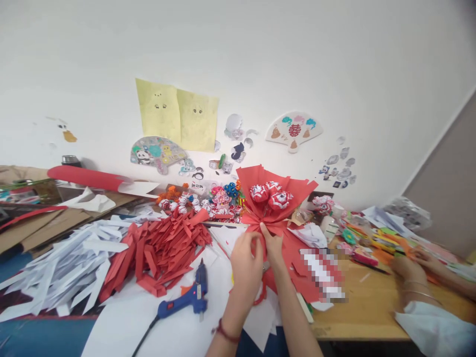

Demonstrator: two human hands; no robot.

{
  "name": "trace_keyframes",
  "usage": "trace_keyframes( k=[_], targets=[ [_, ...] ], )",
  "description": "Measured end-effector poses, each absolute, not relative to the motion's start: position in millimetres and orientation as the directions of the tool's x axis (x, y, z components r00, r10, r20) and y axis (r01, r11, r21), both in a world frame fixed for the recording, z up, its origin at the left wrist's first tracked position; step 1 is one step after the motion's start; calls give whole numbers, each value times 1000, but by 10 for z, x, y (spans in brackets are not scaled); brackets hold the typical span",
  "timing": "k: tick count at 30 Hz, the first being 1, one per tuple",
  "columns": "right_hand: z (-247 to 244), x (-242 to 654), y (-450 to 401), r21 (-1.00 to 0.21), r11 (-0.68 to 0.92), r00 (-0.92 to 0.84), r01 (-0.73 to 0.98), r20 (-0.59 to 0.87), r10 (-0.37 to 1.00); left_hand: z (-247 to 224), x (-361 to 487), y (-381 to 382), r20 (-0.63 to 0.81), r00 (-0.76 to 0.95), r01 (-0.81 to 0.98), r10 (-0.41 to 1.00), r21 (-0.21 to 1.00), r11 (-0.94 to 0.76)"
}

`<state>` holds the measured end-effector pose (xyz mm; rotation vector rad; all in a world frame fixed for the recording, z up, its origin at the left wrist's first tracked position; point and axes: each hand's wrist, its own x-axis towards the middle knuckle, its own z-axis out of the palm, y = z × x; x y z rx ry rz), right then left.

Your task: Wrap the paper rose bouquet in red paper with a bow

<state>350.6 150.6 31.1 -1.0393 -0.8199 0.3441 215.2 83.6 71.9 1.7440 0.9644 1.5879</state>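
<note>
In front of me stands a paper bouquet [256, 183]: red wrapping paper gathered at a neck, with red-and-white paper flowers [279, 200] inside. My right hand [274, 244] grips the gathered neck, its thumb pressed on the front. Close beside it on the left, my left hand [247, 258] is closed, fingers curled in a pinch by the neck; what they hold is hidden. Below the hands lies a red handle [261, 295], partly covered by my wrists. A blue glue gun [186, 300] lies on white paper to the left of my left hand.
Piles of white paper strips [70, 267] and red paper strips [159, 250] spread at the left. Small paper flowers [219, 198] stand behind. At the right, another person's hands [409, 272] are over colourful craft things [390, 240]. A red paper roll [87, 177] lies back left.
</note>
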Motion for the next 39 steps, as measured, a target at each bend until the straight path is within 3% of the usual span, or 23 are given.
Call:
trace_keyframes(
  k=[3, 8, 20, 39],
  targets=[
    [412, 3604, 1642, -856, 502, 690, 119, 435, 578, 838, 2405, 1314, 539, -209, 114, 816, 842, -527],
    [490, 3742, 1808, -841, 520, 714, 150, 456, 532, 741, 2779, 1867, 443, -326, -37, 835, 877, -479],
    [308, 3876, 1823, -843, 521, 725, 134, 442, 528, 374, 3009, 2090, 299, -169, -403, 939, 849, -342],
    [243, 3767, 1891, -864, 499, 658, 71, 416, 628, 394, 2839, 1992, 262, -184, -369, 948, 875, -313]
  ],
)
